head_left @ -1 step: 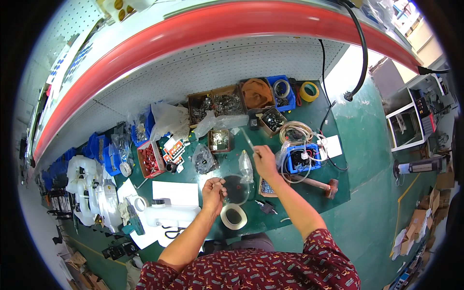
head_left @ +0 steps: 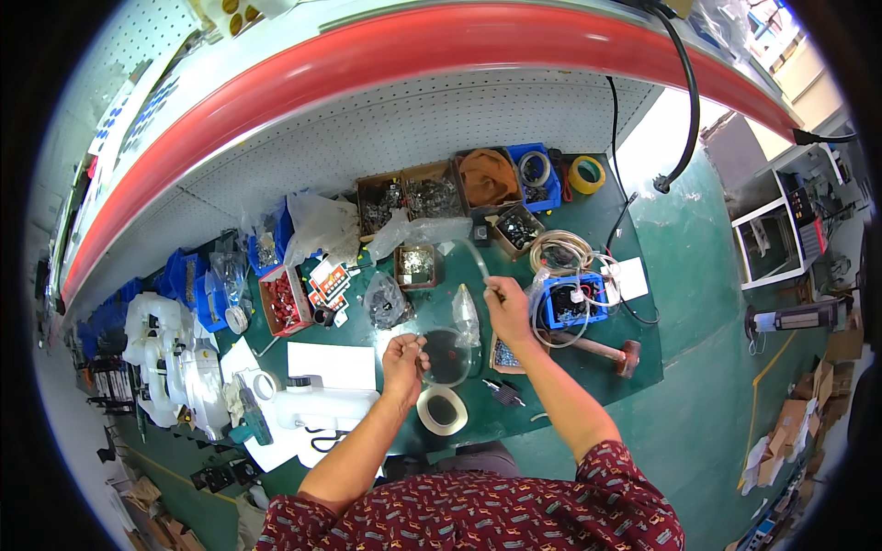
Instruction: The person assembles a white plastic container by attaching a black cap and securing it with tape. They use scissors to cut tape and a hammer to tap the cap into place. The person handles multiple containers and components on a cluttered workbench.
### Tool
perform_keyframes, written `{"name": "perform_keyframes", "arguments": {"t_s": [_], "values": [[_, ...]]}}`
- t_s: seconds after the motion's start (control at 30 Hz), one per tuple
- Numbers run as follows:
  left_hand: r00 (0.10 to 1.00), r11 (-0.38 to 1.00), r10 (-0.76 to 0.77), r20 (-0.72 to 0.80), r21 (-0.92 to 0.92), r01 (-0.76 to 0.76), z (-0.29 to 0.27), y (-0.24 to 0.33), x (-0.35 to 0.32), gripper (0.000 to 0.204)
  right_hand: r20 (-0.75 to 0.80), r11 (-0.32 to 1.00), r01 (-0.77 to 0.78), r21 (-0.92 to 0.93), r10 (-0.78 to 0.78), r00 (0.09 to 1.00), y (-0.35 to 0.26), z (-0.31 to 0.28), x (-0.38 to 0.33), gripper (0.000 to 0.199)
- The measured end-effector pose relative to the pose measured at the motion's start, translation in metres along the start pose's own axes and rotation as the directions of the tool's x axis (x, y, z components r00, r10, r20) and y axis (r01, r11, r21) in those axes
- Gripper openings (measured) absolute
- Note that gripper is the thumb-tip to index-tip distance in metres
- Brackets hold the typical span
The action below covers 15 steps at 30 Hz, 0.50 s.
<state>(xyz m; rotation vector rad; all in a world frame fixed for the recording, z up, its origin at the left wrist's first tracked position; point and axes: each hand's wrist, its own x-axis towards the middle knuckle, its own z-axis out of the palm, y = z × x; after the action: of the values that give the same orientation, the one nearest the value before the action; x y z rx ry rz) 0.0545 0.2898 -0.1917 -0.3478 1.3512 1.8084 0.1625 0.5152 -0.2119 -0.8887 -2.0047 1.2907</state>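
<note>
My right hand is closed around a length of clear tubing, whose end sticks up past the fingers toward the back of the bench. My left hand is pinched at the left edge of a clear round loop; what lies between its fingertips is too small to make out. A clear plastic bag lies between the hands. Nearer to me than the loop is a cream-coloured tape roll. A small dark part lies below my right forearm.
A hammer and a blue bin with coiled tubing are on the right. Left are a white tank, a power drill and a box of red parts. Small-part boxes stand behind.
The tubing in my right hand is now more curved, and its lower part has shifted slightly right. My left hand is nearly where it was.
</note>
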Motion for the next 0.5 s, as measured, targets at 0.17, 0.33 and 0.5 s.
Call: {"name": "perform_keyframes", "arguments": {"t_s": [0.17, 0.33, 0.5], "values": [[0.983, 0.994, 0.086, 0.164, 0.059, -0.097, 0.038, 0.016, 0.030, 0.017, 0.160, 0.510, -0.372, 0.775, 0.410, 0.898, -0.040, -0.040, -0.030, 0.024], [0.803, 0.720, 0.406, 0.436, 0.388, -0.575, 0.082, 0.037, 0.038, 0.061, 0.290, 0.233, -0.391, 0.890, 0.373, 0.882, -0.065, -0.053, -0.064, 0.025], [0.897, 0.949, 0.131, 0.423, 0.207, -0.236, 0.073, 0.044, -0.009, 0.039, 0.419, 0.226, -0.523, 0.822, 0.384, 0.823, -0.078, -0.038, -0.109, 0.026]]}}
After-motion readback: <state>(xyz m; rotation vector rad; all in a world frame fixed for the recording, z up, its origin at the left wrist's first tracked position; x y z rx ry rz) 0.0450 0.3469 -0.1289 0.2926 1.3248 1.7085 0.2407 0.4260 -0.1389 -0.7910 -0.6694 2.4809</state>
